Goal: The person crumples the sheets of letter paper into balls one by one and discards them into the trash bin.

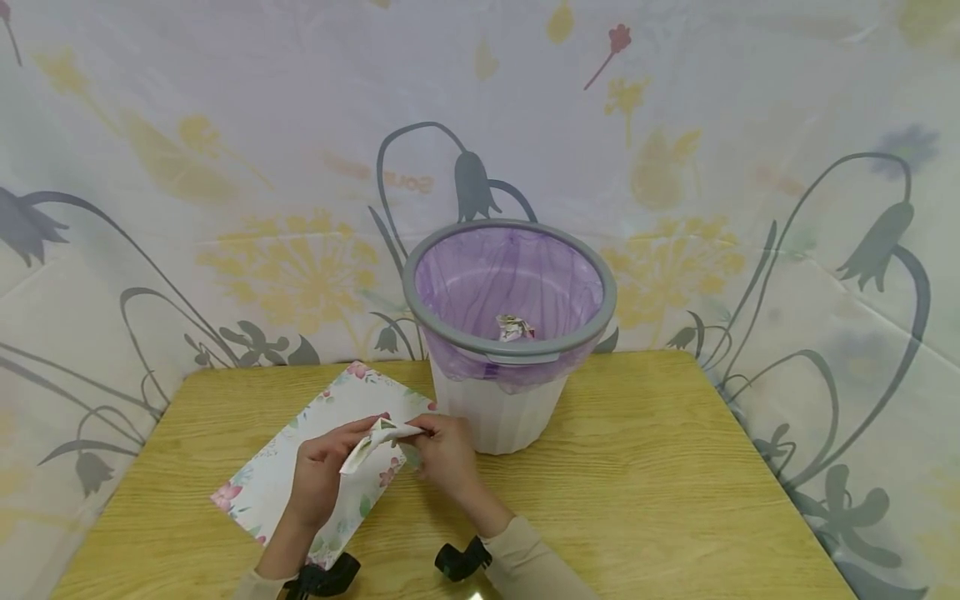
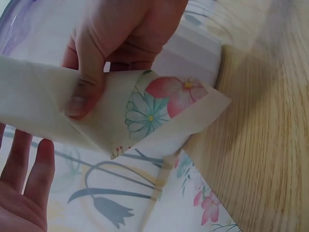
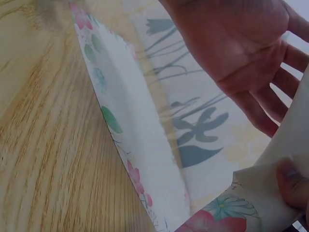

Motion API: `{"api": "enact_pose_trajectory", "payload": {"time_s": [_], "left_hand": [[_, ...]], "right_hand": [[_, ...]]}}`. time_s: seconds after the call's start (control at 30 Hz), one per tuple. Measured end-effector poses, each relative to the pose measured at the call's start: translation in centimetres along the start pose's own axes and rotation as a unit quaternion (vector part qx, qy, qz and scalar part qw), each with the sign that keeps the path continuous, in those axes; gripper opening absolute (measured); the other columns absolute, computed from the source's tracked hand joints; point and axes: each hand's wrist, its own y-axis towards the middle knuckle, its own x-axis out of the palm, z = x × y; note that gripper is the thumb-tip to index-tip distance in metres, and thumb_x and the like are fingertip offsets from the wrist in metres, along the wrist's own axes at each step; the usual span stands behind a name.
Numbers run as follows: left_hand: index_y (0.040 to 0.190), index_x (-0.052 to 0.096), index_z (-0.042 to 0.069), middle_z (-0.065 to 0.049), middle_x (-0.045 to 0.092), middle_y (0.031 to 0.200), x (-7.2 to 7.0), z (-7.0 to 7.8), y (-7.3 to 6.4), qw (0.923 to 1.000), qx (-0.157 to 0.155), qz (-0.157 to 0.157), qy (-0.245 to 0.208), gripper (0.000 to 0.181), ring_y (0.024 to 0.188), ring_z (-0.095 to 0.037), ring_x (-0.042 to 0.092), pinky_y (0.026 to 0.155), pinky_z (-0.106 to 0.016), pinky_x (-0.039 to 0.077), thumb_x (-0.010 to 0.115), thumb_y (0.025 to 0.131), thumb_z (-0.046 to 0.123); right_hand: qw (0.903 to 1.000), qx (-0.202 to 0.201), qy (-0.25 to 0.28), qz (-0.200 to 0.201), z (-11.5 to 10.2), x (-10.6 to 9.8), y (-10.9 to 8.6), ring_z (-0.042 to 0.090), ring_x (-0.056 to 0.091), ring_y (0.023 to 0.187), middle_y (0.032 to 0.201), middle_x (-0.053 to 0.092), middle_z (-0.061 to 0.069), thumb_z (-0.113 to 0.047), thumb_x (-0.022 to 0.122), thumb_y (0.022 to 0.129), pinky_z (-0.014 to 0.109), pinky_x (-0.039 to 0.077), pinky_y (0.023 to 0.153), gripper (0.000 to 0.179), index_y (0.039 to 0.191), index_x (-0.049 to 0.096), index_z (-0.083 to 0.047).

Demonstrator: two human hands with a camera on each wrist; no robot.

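A sheet of floral paper (image 2: 34,96), curled over on itself, is up in front of me between both hands. My right hand (image 1: 446,454) pinches it near its flowered corner, thumb pressed on the pale side, as the left wrist view shows. My left hand (image 1: 318,475) is on the other side of the paper with its palm open. Its fingers (image 3: 260,108) are straight and spread, reaching behind the sheet's edge in the right wrist view. Under the hands lies a flat white sheet with a flower border (image 1: 300,450) on the wooden table.
A white bin (image 1: 498,417) with a grey rim and a purple bag (image 1: 480,283) stands just behind my right hand. Inside it is a crumpled piece of paper (image 1: 516,328). A floral curtain (image 1: 675,125) hangs behind the wooden table (image 1: 645,500).
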Motion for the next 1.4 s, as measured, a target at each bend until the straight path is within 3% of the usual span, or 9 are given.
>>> {"api": "enact_pose_trajectory", "payload": {"time_s": [0.13, 0.27, 0.37, 0.53, 0.8, 0.97, 1.1, 1.23, 1.4], "left_hand": [[0.127, 0.061, -0.007, -0.006, 0.063, 0.131, -0.3, 0.2, 0.0, 0.9984, -0.043, -0.031, -0.019, 0.034, 0.123, -0.02, 0.058, 0.102, -0.031, 0.047, 0.066, 0.096, 0.005], [0.132, 0.053, -0.012, -0.011, 0.057, 0.128, -0.7, 0.4, 0.3, 0.9937, -0.059, -0.092, 0.024, 0.052, 0.123, -0.019, 0.054, 0.108, -0.032, 0.04, 0.074, 0.086, -0.006], [0.131, 0.057, -0.01, -0.02, 0.052, 0.127, -0.9, 0.4, 0.3, 0.9889, -0.049, -0.124, 0.066, 0.053, 0.122, -0.02, 0.051, 0.109, -0.03, 0.039, 0.074, 0.081, -0.012], [0.127, 0.063, 0.0, -0.031, 0.051, 0.13, -0.8, 0.0, 0.1, 0.9853, -0.023, -0.128, 0.111, 0.054, 0.127, -0.025, 0.051, 0.106, -0.029, 0.041, 0.075, 0.077, -0.016], [0.112, 0.069, -0.008, -0.022, 0.067, 0.118, -0.8, -0.4, 0.1, 0.9936, 0.015, -0.027, 0.109, 0.037, 0.115, -0.02, 0.063, 0.09, -0.028, 0.054, 0.064, 0.08, -0.027], [0.107, 0.07, -0.012, -0.007, 0.074, 0.107, -1.0, 0.0, 0.4, 0.9894, -0.023, 0.025, 0.141, 0.031, 0.089, -0.007, 0.069, 0.075, -0.024, 0.058, 0.062, 0.081, -0.027], [0.098, 0.07, -0.014, 0.002, 0.075, 0.095, -0.9, 0.8, 0.5, 0.9789, -0.062, 0.112, 0.159, 0.023, 0.077, -0.002, 0.068, 0.067, -0.02, 0.057, 0.063, 0.08, -0.028], [0.094, 0.067, -0.014, 0.004, 0.071, 0.089, -0.9, 1.4, 0.5, 0.9698, -0.099, 0.181, 0.129, 0.02, 0.081, -0.007, 0.07, 0.068, -0.023, 0.057, 0.061, 0.082, -0.028], [0.093, 0.065, -0.007, 0.0, 0.068, 0.088, -0.9, 1.3, 0.3, 0.975, -0.102, 0.185, 0.069, 0.019, 0.079, -0.009, 0.068, 0.067, -0.025, 0.058, 0.062, 0.084, -0.024]], "right_hand": [[0.9998, 0.007, 0.008, 0.016, 0.2, 0.0, 0.2, 0.007, 0.047, 0.034, 0.077, 0.075, 0.003, 0.009, 0.066, 0.087, 0.021, 0.056, 0.07, 0.021, 0.088, 0.081, -0.007], [0.9991, 0.013, 0.036, 0.019, 0.7, -0.2, 0.6, 0.015, 0.07, 0.066, 0.087, 0.076, 0.005, 0.012, 0.065, 0.085, 0.032, 0.041, 0.107, 0.022, 0.09, 0.08, -0.003], [0.9945, 0.048, 0.093, 0.003, 0.9, -0.4, 0.6, 0.024, 0.068, 0.106, 0.101, 0.075, 0.011, 0.013, 0.063, 0.086, 0.033, 0.043, 0.105, 0.02, 0.093, 0.079, 0.003], [0.9771, 0.108, 0.181, -0.026, 0.9, -1.0, 0.7, 0.028, 0.062, 0.117, 0.117, 0.07, 0.016, 0.008, 0.062, 0.091, 0.023, 0.053, 0.085, 0.017, 0.104, 0.073, 0.011], [0.9506, 0.124, 0.255, -0.127, 0.3, -1.5, -0.4, 0.028, 0.047, 0.133, 0.139, 0.056, 0.021, -0.005, 0.055, 0.098, 0.037, 0.048, 0.1, 0.035, 0.128, 0.059, 0.013], [0.9422, 0.127, 0.258, -0.172, 0.5, -1.3, -0.8, 0.015, 0.057, 0.121, 0.143, 0.053, 0.018, -0.007, 0.052, 0.102, 0.035, 0.046, 0.102, 0.038, 0.138, 0.056, 0.004], [0.9276, 0.091, 0.279, -0.231, 0.9, -1.6, -0.8, 0.023, 0.052, 0.129, 0.147, 0.047, 0.021, 0.0, 0.045, 0.102, 0.035, 0.044, 0.104, 0.043, 0.145, 0.047, 0.005], [0.9295, 0.017, 0.247, -0.273, 1.2, -1.8, -0.7, 0.034, 0.045, 0.135, 0.149, 0.041, 0.026, 0.014, 0.048, 0.097, 0.036, 0.041, 0.107, 0.049, 0.146, 0.04, 0.011], [0.9531, 0.005, 0.183, -0.241, 1.0, -1.9, -0.6, 0.034, 0.055, 0.125, 0.142, 0.054, 0.017, 0.009, 0.067, 0.089, 0.035, 0.048, 0.101, 0.053, 0.14, 0.053, 0.005]]}}
